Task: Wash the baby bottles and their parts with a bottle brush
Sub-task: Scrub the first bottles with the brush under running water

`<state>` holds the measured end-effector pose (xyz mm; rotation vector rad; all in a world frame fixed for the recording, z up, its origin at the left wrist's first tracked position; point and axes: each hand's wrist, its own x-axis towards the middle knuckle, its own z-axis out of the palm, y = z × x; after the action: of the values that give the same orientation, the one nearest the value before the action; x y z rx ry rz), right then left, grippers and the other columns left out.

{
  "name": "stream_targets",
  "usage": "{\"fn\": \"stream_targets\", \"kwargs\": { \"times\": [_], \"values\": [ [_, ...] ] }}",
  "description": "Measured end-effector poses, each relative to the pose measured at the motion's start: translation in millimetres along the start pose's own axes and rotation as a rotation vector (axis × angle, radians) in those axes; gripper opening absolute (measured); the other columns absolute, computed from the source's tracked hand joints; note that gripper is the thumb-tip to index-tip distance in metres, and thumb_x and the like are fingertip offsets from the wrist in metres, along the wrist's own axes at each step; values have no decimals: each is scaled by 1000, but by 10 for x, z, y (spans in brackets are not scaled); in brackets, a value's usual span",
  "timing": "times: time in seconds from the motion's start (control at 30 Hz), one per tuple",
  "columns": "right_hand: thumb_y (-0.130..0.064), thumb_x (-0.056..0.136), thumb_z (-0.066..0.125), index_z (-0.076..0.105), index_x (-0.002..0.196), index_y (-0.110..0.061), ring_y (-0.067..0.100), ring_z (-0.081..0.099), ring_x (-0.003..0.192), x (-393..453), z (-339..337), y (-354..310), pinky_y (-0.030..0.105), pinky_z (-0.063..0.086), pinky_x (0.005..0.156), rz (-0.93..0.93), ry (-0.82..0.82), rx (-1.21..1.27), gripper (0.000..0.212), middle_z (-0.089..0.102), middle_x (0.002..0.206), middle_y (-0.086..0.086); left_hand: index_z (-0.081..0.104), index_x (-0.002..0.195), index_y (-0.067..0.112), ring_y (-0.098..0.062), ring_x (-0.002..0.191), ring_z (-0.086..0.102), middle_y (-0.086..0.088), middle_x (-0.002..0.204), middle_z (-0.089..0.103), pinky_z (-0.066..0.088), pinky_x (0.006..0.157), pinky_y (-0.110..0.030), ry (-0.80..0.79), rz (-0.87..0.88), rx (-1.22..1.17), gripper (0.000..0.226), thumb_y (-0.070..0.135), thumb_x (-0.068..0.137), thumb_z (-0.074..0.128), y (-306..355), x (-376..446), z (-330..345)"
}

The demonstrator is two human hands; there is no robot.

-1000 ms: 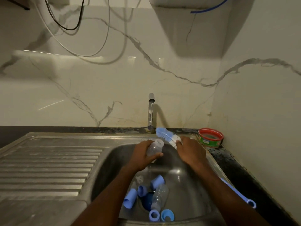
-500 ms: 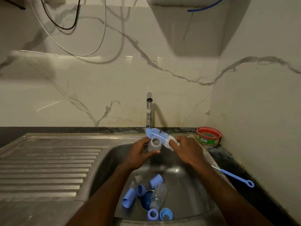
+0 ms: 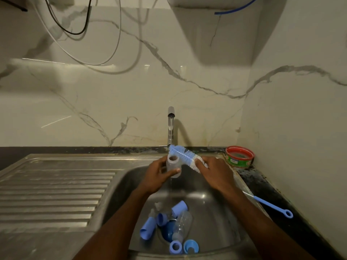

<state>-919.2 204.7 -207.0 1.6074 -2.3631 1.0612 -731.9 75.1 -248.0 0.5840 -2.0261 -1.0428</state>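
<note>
Over the steel sink [image 3: 216, 207] my left hand [image 3: 157, 175] grips a clear baby bottle [image 3: 173, 166], mouth facing up and toward me, under the running tap [image 3: 170, 126]. My right hand [image 3: 216, 171] holds the bottle brush [image 3: 185, 155] by its white base, and the blue bristle head lies across the bottle's mouth, outside it. On the sink floor lie another clear bottle [image 3: 183, 227], several blue caps and rings [image 3: 148, 229], and a clear teat [image 3: 157, 206].
A thin blue brush with a ring end [image 3: 272, 205] lies on the dark counter to the right. A red-rimmed round tub [image 3: 239, 156] sits in the back right corner. The ribbed draining board [image 3: 52, 190] spans the left. Cables hang on the marble wall.
Both hands have risen toward the tap with the bottle and brush. The bottle's mouth has turned more toward me, and the brush head has moved left over it.
</note>
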Motion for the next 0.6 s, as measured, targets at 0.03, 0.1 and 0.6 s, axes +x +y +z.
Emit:
{"fn": "stream_targets", "kwargs": {
  "times": [0.03, 0.1, 0.6],
  "values": [
    [-54, 99, 48, 71, 114, -28, 18, 64, 87, -7, 8, -11, 33, 48, 73, -5, -8, 0, 38, 74, 102, -1, 60, 131, 28, -3, 119, 62, 10, 128, 67, 52, 105, -40, -44, -14, 1, 48, 31, 86, 78, 14, -5, 40],
    [-53, 100, 47, 71, 114, -28, 16, 61, 85, -7, 35, -66, 32, 45, 73, -6, -30, 1, 38, 73, 103, -1, 61, 131, 29, -4, 119, 62, 10, 128, 67, 52, 105, -41, -146, -38, 11, 49, 36, 85, 79, 49, -30, 150],
    [-31, 102, 50, 68, 118, -8, 23, 63, 91, -10, 132, -187, 33, 49, 78, 72, -147, 29, 34, 70, 110, 13, 66, 125, 27, 2, 93, 65, 12, 110, 72, 50, 76, -13, 77, -48, 291, 63, 60, 74, 82, -18, 0, 221]
  ]
}}
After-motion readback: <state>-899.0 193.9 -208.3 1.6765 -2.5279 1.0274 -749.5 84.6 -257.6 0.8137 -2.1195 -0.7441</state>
